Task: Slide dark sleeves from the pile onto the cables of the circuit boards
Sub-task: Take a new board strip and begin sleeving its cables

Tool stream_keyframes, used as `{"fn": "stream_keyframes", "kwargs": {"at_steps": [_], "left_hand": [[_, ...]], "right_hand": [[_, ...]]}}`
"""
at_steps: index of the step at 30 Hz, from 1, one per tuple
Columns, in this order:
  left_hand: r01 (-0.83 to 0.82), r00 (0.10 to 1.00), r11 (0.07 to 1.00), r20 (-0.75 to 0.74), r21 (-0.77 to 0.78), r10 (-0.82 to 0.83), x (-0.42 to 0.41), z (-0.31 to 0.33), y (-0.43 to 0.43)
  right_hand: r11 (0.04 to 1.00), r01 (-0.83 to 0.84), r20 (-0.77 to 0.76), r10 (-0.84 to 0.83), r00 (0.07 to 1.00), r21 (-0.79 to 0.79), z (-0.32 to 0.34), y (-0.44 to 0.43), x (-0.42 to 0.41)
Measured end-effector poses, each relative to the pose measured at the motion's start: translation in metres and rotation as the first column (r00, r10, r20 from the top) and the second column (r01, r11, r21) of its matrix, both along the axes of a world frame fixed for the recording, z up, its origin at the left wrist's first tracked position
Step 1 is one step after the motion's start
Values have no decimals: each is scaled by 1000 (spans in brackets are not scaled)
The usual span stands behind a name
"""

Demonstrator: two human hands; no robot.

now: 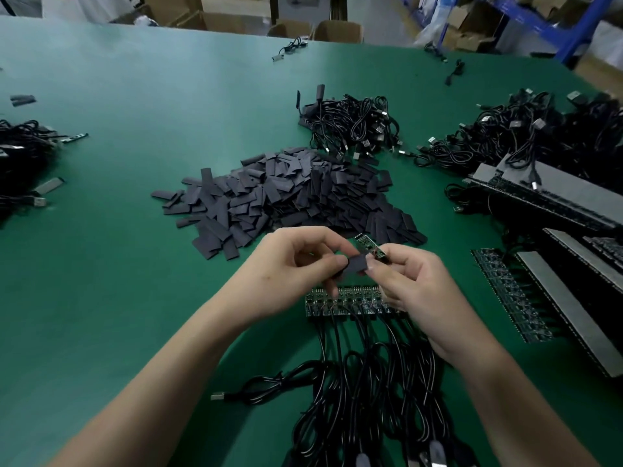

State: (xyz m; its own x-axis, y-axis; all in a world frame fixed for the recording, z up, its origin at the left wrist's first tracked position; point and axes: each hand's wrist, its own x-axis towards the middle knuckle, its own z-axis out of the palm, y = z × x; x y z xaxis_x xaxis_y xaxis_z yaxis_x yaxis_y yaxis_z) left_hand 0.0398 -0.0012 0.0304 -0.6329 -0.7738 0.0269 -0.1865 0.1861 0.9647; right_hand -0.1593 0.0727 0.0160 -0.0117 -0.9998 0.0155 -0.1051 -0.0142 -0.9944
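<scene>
Currently L hand pinches flat matte sleeve; R hand grips rect. board.

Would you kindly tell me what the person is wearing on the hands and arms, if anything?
Nothing is worn that I can see. The left hand and the right hand are bare, without gloves or rings. The left forearm and the right forearm are bare too: no sleeve, watch or wrist strap shows as far as the picture's lower edge.
</scene>
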Motion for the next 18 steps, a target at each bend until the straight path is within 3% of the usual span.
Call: {"fn": "stream_keyframes", "kwargs": {"at_steps": [7,9,13,18], "left_hand": [[-84,993,996,-78,9,85,-3,-16,13],[-109,992,991,-71,-80,103,-2,-17,14],[-89,995,910,8,-406,100,2,-18,11],[-147,989,919,-53,-366,137,0,-22,14]], "right_hand": [[1000,-12,-2,12,1000,-9,3,2,2],[1000,4,-16,-5,1000,-18,1,2,3],[999,45,-51,-46,998,-18,-2,2,4],[999,-10,2,10,1000,33,0,3,2]]}}
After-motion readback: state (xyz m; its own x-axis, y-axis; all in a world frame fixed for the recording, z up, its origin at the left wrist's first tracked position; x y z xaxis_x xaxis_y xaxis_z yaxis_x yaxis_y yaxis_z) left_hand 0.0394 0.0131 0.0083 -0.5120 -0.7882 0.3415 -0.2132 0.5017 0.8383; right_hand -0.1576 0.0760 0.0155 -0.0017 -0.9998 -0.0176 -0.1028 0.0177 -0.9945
